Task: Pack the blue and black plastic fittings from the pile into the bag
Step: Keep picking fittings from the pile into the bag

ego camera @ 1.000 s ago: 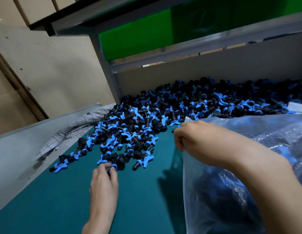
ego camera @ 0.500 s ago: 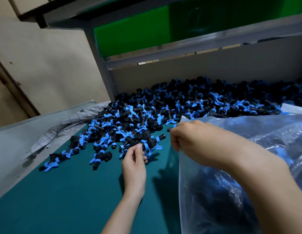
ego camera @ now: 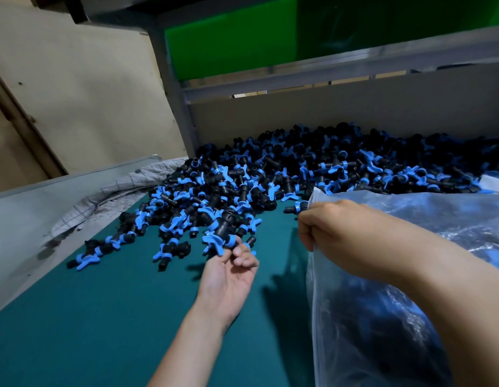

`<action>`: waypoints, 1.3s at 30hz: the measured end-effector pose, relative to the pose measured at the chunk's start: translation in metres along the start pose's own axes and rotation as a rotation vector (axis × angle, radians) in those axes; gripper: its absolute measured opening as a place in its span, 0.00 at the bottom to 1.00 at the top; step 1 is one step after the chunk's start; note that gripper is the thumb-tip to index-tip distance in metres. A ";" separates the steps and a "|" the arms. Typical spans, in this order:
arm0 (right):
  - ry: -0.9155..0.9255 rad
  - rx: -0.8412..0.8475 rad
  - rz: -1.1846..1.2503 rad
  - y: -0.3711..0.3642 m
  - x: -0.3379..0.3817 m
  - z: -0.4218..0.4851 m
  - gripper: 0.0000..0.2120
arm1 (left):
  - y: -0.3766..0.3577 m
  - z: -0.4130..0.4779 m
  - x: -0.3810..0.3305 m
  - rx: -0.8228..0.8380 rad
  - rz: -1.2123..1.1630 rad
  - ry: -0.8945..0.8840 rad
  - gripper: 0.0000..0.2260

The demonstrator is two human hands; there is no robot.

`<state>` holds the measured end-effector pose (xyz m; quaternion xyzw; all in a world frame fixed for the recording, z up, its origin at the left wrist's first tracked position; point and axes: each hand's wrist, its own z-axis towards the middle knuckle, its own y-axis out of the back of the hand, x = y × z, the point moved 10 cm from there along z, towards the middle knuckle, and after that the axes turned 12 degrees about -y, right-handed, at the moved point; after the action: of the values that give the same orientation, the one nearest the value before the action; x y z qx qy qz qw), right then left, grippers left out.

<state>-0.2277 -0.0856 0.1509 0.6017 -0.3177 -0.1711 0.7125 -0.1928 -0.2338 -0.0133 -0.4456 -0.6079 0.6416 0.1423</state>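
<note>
A large pile of blue and black plastic fittings (ego camera: 298, 169) lies on the green table (ego camera: 103, 317), spreading from the back wall toward the front left. My left hand (ego camera: 228, 275), palm up, pinches a few fittings (ego camera: 223, 233) at the pile's near edge with its fingertips. My right hand (ego camera: 335, 230) grips the rim of a clear plastic bag (ego camera: 396, 317) at the right, holding its mouth up beside the pile. Dark fittings show through the bag's film.
A crumpled grey checked cloth (ego camera: 109, 196) lies along the table's left edge beside a grey metal side rail (ego camera: 33, 208). A beige back panel (ego camera: 354, 107) and a grey frame post (ego camera: 175, 93) close off the rear. A green board hangs above.
My left hand moved right from the pile's near left edge, turned palm up and now lifts a few fittings. My right hand keeps its hold on the bag rim.
</note>
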 end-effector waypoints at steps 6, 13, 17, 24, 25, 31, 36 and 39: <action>-0.024 0.015 -0.001 -0.001 -0.002 0.000 0.15 | -0.002 -0.001 -0.001 0.034 0.028 0.016 0.05; -0.042 0.030 -0.005 -0.002 -0.003 -0.001 0.15 | -0.011 -0.002 -0.002 0.137 0.356 -0.139 0.09; -0.043 0.034 -0.013 -0.002 -0.002 -0.001 0.15 | -0.018 -0.005 0.004 0.205 0.472 -0.138 0.12; -0.049 0.021 0.000 0.002 -0.002 -0.002 0.15 | -0.021 -0.007 0.004 0.253 0.449 -0.146 0.08; -0.040 0.013 -0.001 0.003 -0.001 -0.002 0.15 | -0.021 -0.007 0.002 0.258 0.450 -0.160 0.09; 0.001 -0.029 0.001 0.007 0.003 -0.002 0.15 | -0.019 -0.007 0.002 0.270 0.489 -0.167 0.11; 0.031 -0.062 0.009 0.013 0.008 -0.004 0.15 | -0.029 -0.021 0.013 0.316 0.532 -0.116 0.19; 0.045 -0.084 0.014 0.017 0.010 -0.005 0.14 | -0.044 -0.045 0.038 0.405 0.536 -0.028 0.21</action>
<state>-0.2193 -0.0840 0.1693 0.5727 -0.2980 -0.1658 0.7455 -0.1959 -0.1671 0.0175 -0.5435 -0.3311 0.7700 0.0456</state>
